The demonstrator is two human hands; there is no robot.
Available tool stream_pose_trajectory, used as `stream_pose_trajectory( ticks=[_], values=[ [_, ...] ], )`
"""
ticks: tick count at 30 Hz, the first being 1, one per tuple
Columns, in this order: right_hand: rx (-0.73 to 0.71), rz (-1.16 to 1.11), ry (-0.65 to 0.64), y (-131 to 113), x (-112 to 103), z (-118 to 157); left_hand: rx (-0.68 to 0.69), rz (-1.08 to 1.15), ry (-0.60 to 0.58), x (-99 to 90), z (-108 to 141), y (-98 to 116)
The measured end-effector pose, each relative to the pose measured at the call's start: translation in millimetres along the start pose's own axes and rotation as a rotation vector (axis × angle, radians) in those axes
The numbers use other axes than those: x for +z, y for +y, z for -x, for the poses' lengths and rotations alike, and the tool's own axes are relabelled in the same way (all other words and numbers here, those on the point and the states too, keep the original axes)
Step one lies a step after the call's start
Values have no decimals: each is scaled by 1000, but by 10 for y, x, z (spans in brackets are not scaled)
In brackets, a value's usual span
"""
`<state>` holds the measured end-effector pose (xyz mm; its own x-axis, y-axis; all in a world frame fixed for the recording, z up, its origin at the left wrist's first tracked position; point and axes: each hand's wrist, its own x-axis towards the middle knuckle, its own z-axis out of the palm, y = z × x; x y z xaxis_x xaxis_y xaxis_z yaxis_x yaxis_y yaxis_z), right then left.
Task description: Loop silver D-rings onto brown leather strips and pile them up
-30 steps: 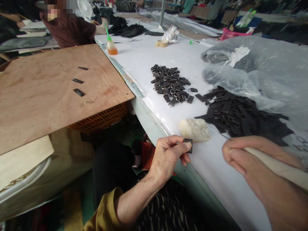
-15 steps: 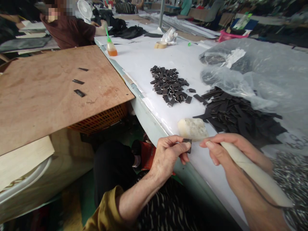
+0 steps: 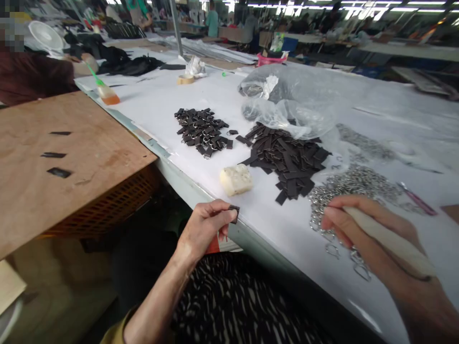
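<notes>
Dark strip (image 3: pixel 235 209) sits pinched in the grip of the left hand (image 3: pixel 202 227); right hand (image 3: pixel 369 252) clasps a pale handle (image 3: pixel 382 233).

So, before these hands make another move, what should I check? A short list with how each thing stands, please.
1. Left hand gripping the dark piece: ok, pinched at the fingertips.
2. Right hand holding the pale-handled tool: ok.
3. Tool tip's position: cannot tell, it cannot be made out.
4. Metal rings within the right hand's reach: ok, seemingly, as they lie close by.
5. Pale block uncovered: ok, nothing lies on top.
</notes>
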<state>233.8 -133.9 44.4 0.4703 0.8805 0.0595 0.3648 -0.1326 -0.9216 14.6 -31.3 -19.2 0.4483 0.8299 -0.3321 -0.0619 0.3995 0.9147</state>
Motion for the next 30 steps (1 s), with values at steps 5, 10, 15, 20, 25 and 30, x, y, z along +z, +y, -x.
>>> stream_pose_trajectory(
  ticks=[5,10,15,20,25,30],
  values=[
    [-45,201,24,364,-250,48,169,-112,106,-174,-258,404],
    [-35,211,107,487,-354,107,416,49,387,-293,-821,863],
    [-18,194,136,553,-409,154,614,-100,269,198,-662,681],
    [-66,388,-9,845,-480,136,559,-610,-106,993,-363,3],
    [-73,545,-81,930,-498,155,674,-1177,-214,1409,-469,-280],
    [-302,738,-97,928,-331,106,639,-1435,41,1479,-618,-160]
  ],
)
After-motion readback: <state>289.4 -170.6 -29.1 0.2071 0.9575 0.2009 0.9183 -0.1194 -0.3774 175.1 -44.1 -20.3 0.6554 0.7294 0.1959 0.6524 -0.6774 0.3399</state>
